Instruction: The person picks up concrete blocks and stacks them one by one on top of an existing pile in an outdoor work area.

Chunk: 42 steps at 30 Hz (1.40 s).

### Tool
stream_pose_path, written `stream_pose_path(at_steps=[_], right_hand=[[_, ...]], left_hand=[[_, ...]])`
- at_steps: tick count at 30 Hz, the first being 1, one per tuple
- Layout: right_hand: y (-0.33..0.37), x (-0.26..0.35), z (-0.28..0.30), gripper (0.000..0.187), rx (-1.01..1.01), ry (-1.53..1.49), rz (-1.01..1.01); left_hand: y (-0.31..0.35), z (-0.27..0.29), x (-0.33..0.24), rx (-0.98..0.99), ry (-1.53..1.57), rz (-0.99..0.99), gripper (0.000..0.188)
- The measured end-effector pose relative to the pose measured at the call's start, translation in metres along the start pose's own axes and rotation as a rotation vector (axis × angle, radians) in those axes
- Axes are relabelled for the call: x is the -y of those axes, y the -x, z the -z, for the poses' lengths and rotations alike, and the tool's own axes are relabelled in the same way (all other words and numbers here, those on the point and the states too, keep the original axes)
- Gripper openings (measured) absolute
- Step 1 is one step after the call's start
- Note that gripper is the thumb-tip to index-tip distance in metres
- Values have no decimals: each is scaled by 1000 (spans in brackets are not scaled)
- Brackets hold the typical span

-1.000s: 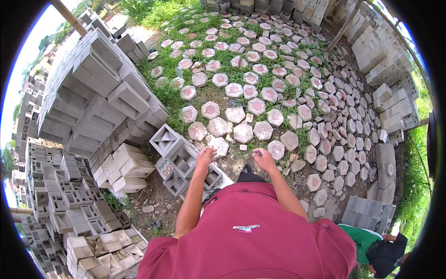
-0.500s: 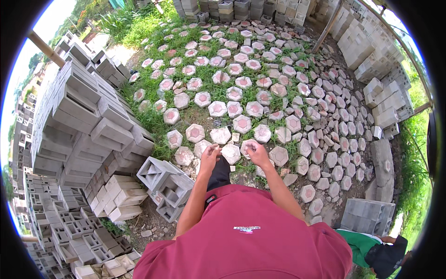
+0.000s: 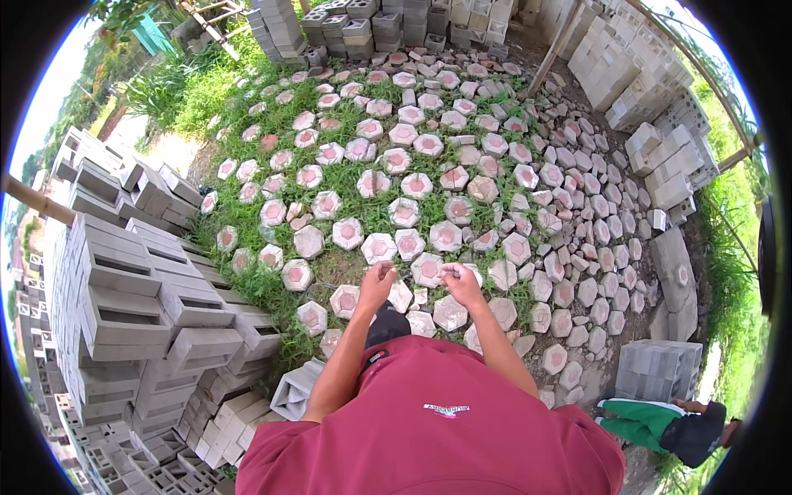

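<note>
Both hands are raised in front of my body, a short gap apart, above hexagonal concrete pavers. My left hand [image 3: 379, 283] has its fingers curled together in a pinch; anything between the fingertips is too small to make out. Curled in much the same way is my right hand [image 3: 459, 282], its fingertips pointing toward the left one. Between and just beyond them lies a pale hexagonal paver [image 3: 427, 270] with a pinkish centre. Another paver [image 3: 450, 313] is nearer to me, below the right hand.
Many hexagonal pavers cover the grassy ground, crowding closer at right among broken pieces [image 3: 532, 223]. Hollow concrete blocks [image 3: 124, 289] are stacked high at left, with more stacks [image 3: 359, 33] at the back. A wooden post [image 3: 554, 48] leans at back right. Another person [image 3: 660, 425] is at lower right.
The view has shifted, and the pavers ahead appear lower and further left. My hands stay in front of me, slightly lower and further right in the picture, with fingers still curled.
</note>
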State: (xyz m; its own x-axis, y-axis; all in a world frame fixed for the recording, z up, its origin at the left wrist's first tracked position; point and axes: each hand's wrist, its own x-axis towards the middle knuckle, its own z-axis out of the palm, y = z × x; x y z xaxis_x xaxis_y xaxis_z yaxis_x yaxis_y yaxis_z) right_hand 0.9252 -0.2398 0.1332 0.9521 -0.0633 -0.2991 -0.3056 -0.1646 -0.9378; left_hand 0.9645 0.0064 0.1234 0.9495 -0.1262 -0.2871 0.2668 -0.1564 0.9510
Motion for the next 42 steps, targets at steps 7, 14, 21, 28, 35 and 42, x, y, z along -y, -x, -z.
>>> stream_pose_path(at_steps=[7,14,21,28,35,42], right_hand=[[-89,63,-19,28,-77,-163,1],[-218,81,-15,30,-15,-181,-108],[-417,95,32,28,120,13,-66],[-569,190,87,32,154,162,184],[-651,189,97,30,21,-29,110],[-754,194,130,27,-95,-117,18]], left_hand=[[-130,64,-56,38,-132,-77,31],[-230,52,-62,51,40,48,32],[-380,42,-104,-80,66,99,28],[-527,38,-201,-117,44,-47,30],[-622,-13,-192,17,111,69,28],[-799,1,-214,57,14,81,31]])
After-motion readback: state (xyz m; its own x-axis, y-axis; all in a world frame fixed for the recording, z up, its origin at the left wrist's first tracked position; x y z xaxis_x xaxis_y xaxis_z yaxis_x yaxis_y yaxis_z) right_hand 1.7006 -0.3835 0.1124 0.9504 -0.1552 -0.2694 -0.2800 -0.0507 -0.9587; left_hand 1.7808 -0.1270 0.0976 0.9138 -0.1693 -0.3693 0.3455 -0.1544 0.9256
